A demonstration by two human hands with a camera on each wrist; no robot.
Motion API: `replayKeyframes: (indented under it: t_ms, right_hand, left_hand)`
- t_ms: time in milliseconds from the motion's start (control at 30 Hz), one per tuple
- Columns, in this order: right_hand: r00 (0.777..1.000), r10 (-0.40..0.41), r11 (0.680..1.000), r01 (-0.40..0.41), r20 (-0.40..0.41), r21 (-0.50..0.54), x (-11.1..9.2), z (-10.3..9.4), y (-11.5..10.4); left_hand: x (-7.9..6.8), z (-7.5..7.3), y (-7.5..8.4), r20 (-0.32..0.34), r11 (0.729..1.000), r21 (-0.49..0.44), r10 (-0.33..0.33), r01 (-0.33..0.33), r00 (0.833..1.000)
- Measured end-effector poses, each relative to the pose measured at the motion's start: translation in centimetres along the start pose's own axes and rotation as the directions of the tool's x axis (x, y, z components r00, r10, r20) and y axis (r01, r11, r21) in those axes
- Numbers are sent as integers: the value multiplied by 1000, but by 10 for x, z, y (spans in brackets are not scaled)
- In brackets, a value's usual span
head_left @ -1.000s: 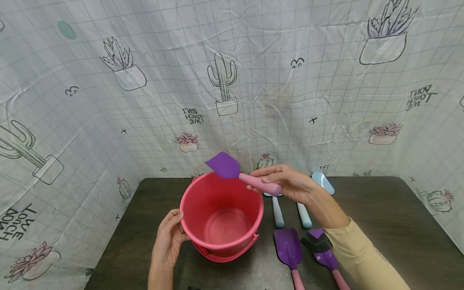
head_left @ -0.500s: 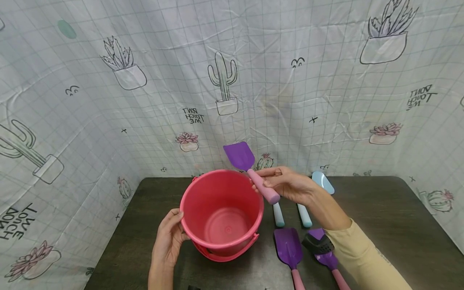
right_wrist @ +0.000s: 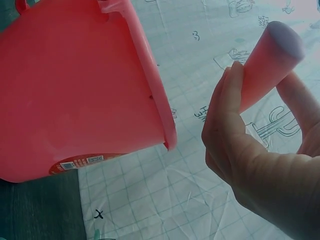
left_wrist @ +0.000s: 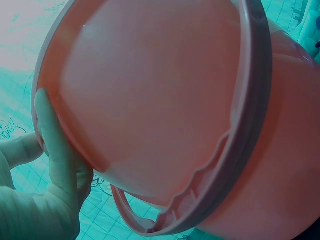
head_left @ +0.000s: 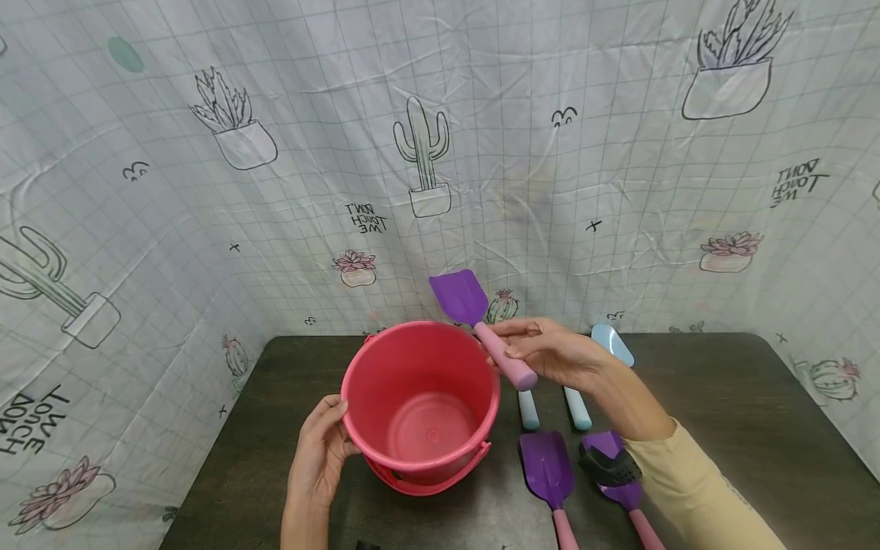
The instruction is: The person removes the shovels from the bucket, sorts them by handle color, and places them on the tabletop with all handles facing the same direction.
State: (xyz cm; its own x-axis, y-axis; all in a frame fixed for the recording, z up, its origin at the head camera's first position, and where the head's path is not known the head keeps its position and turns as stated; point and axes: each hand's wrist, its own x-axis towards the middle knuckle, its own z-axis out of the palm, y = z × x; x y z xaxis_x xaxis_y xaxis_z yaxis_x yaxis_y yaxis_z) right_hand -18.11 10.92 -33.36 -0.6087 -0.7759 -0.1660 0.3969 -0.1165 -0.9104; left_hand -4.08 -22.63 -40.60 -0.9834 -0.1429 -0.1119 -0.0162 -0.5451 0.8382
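Observation:
A red bucket (head_left: 412,355) stands tilted on the dark table, its mouth facing me and its handle hanging down at the front. My left hand (head_left: 319,447) grips its left rim; the left wrist view shows fingers over the rim (left_wrist: 37,110). Above the right rim, my right hand (head_left: 553,351) holds a toy shovel by its pink handle (head_left: 505,357), purple blade (head_left: 459,296) pointing up and left. In the right wrist view the handle's end (right_wrist: 285,42) sits between thumb and fingers, apart from the bucket.
Right of the bucket lie two purple tools with pink handles, a shovel (head_left: 548,466) and another (head_left: 622,493) partly covered by a black wrist device (head_left: 610,466). Behind them lie two light-blue tools (head_left: 612,344), partly hidden by my right arm. A patterned curtain (head_left: 309,153) surrounds the table.
The held shovel has moved up and right from over the bucket's mouth, its blade turning more upward. The left hand and bucket have stayed put.

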Motion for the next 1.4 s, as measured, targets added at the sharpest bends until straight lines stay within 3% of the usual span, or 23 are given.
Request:
replayKeyframes:
  t_ms: [333,733,1400]
  right_hand:
    - [1000,-15,998,14,-24,-53,-9,-6,3]
    - [997,-70,997,70,-13,-20,-24,-11,4]
    - [997,-77,995,76,-17,-68,-41,-15,6]
  left_hand:
    - [0,1,0,9,1000,-7,7,-7,1000]
    - [0,0,0,2,1000,-6,3,-3,1000]
    - [-1,0,-1,26,999,-31,12,-11,1000]
